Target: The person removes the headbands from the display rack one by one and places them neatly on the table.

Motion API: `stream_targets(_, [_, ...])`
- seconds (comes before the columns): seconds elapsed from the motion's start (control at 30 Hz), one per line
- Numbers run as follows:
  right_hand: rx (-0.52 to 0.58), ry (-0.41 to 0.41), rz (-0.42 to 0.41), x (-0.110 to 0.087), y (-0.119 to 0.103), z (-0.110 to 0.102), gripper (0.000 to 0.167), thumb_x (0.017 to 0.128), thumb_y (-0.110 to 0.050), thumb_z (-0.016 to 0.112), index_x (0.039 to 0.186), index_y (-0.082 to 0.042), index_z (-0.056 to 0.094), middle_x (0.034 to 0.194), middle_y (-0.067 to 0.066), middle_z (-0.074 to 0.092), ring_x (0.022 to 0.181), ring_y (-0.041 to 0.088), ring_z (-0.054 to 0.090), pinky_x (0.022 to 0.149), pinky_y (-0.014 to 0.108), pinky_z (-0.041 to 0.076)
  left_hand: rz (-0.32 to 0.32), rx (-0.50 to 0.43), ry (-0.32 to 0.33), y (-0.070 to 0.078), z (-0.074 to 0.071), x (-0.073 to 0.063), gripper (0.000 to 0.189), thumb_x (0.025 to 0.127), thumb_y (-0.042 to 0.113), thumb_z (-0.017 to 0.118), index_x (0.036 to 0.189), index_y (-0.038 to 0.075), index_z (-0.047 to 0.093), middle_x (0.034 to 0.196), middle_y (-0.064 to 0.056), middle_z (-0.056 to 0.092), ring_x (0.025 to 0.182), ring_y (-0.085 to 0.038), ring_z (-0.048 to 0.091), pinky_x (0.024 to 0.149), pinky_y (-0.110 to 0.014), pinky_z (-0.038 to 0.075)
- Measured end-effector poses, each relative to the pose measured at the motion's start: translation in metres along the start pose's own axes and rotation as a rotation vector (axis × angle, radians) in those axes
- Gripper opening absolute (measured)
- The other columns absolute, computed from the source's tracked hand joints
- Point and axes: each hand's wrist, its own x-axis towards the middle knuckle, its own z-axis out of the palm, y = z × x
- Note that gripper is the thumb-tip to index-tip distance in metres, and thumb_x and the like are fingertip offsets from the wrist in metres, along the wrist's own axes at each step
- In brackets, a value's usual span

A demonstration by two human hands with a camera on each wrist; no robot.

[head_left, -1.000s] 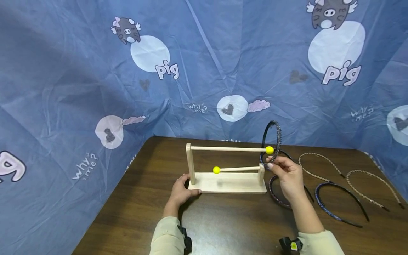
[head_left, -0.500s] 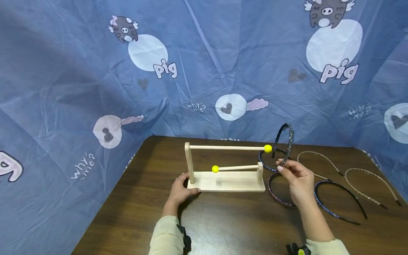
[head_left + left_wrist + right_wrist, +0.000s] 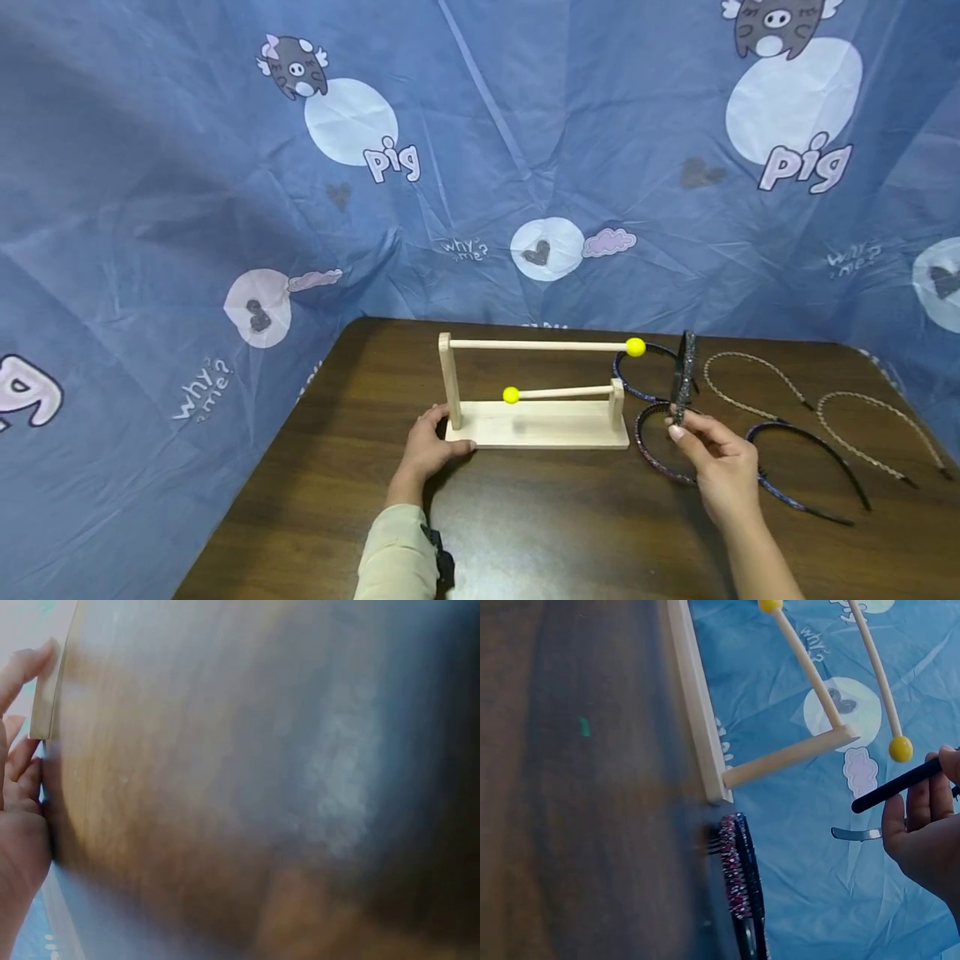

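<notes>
In the head view a wooden stand [image 3: 540, 427] has two rods tipped with yellow balls, the upper pointing right and the lower pointing left. My left hand [image 3: 429, 450] holds the left end of its base, thumb along the front edge; the left wrist view shows thumb and fingers at the board's end [image 3: 46, 705]. Right of the stand, my right hand [image 3: 723, 471] pinches a black glittery headband [image 3: 686, 375] by its lower part, raised and nearly edge-on. In the right wrist view a black end of this headband [image 3: 896, 786] sticks out past the fingers. Neither rod carries anything.
On the brown table [image 3: 337, 500], a reddish glitter headband [image 3: 651, 454], a blue one [image 3: 626, 379] behind it, another blue one [image 3: 787, 496] and two braided beige ones [image 3: 750, 362], [image 3: 862, 400] lie at the right. A blue printed cloth [image 3: 465, 125] hangs behind.
The right hand has carried the black headband rightward and down, away from the upper rod's yellow ball, turning it nearly edge-on. The left hand stays at the stand's base.
</notes>
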Motion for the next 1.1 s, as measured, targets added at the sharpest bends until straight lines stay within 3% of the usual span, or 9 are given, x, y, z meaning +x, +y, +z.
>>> stream_targets(0.13, [-0.011,-0.043,0.001,-0.007,0.001,-0.006,0.020,0.080,0.024,0.054,0.094,0.014,0.064,0.095,0.005,0.069,0.082,0.012,0.064,0.070,0.018,0.051,-0.007,-0.003,0.007,0.002,0.002,0.000,0.071,0.060,0.013,0.086,0.124,0.007,0.058,0.136,-0.021,0.043,0.131,-0.036,0.029,0.107,-0.051,0.020])
stream_targets(0.37, [-0.038,-0.187,-0.025,-0.017,0.002,-0.016,0.030,0.077,0.025,0.055,0.095,0.005,0.068,0.094,0.002,0.067,0.082,0.009,0.063,0.067,0.016,0.051,-0.005,-0.008,0.009,0.002,0.002,0.001,0.070,0.060,0.013,0.087,0.124,0.007,0.058,0.137,-0.023,0.042,0.131,-0.036,0.029,0.107,-0.051,0.021])
stream_targets(0.57, [-0.057,-0.251,-0.007,-0.022,0.003,-0.018,0.031,0.076,0.025,0.056,0.095,0.004,0.069,0.093,0.001,0.066,0.083,0.007,0.061,0.068,0.016,0.051,-0.016,-0.004,0.010,0.003,0.003,0.000,0.070,0.060,0.012,0.087,0.123,0.006,0.058,0.137,-0.022,0.043,0.131,-0.035,0.030,0.107,-0.050,0.022])
stream_targets(0.87, [-0.139,-0.410,-0.001,-0.028,0.008,-0.019,0.025,0.072,0.026,0.057,0.091,0.012,0.066,0.087,0.006,0.064,0.077,0.008,0.058,0.062,0.018,0.050,-0.015,-0.005,0.018,0.003,0.003,0.002,0.069,0.059,0.013,0.087,0.122,0.007,0.059,0.137,-0.021,0.043,0.131,-0.033,0.031,0.107,-0.048,0.023])
stream_targets(1.1, [-0.206,-0.523,0.005,-0.030,0.012,-0.020,0.032,0.071,0.024,0.060,0.093,0.002,0.070,0.084,0.012,0.061,0.077,0.010,0.056,0.059,0.020,0.048,0.005,0.005,0.024,0.000,0.003,0.000,0.068,0.060,0.014,0.087,0.121,0.005,0.059,0.135,-0.023,0.044,0.130,-0.036,0.033,0.105,-0.050,0.025])
